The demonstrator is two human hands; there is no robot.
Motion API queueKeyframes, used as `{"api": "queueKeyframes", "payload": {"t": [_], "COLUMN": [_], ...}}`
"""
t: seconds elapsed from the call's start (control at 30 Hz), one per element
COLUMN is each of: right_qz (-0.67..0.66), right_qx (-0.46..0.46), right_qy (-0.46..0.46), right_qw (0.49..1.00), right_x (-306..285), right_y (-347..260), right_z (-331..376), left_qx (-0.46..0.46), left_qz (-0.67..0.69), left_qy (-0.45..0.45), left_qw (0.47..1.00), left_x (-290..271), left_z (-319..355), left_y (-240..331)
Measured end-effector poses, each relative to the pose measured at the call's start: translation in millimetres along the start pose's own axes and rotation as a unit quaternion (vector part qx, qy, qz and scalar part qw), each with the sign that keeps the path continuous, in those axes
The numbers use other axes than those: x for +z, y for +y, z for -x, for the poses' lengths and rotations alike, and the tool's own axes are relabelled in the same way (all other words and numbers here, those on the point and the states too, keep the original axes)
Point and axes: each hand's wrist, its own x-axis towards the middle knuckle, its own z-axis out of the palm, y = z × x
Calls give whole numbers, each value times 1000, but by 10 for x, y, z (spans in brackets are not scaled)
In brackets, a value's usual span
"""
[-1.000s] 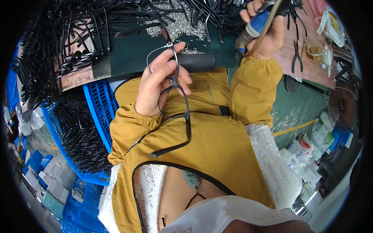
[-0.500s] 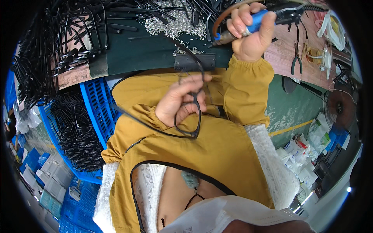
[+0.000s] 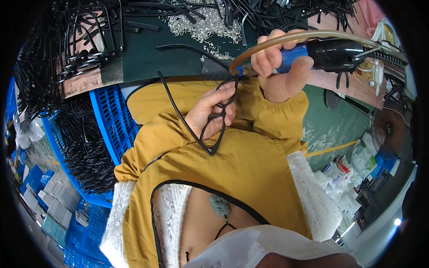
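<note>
My left hand (image 3: 210,111) grips a black glasses frame (image 3: 214,120) over my lap; my right hand (image 3: 279,71) is closed around a blue-handled power tool (image 3: 313,56), its tip at the frame's top edge.

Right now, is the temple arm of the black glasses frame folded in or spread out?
Spread out: from the black glasses frame in the left hand, one temple arm extends long, away from the lens rims.

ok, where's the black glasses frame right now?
Head view, centre: the black glasses frame is held in the left hand, over the yellow sleeves, just below the blue-handled power tool gripped by the right hand.
</note>
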Motion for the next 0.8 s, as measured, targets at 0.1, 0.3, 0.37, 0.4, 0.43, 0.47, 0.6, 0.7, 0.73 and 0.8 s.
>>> {"api": "queueKeyframes", "payload": {"t": [0.1,0.3,0.37,0.4,0.43,0.47,0.6,0.7,0.73,0.8], "right_qz": [59,6,11,-29,-28,-17,26,29,23,-2], "right_qx": [23,21,-17,-36,-49,-59,-70,-55,-47,-23], "right_qy": [-22,-40,-1,51,85,94,97,77,64,34], "right_qw": [998,999,1000,998,995,994,992,995,997,999], "right_x": [-3,-100,-188,-238,-295,-348,-519,-536,-520,-460], "right_y": [20,-20,-55,-66,-66,-56,-31,-81,-107,-138], "right_z": [23,-49,-169,-228,-305,-368,-517,-470,-438,-362], "left_qx": [-10,-20,11,14,64,139,373,499,549,579], "left_qz": [-7,-52,-90,-114,-130,-187,-255,-321,-353,-480], "left_qy": [-30,21,37,53,50,49,-2,30,29,61], "left_qw": [999,998,995,992,988,971,892,805,757,657], "left_x": [-51,-9,48,78,96,108,149,164,172,163], "left_z": [-25,-28,62,128,200,291,437,332,256,103], "left_y": [20,39,100,140,217,304,463,348,257,126]}}
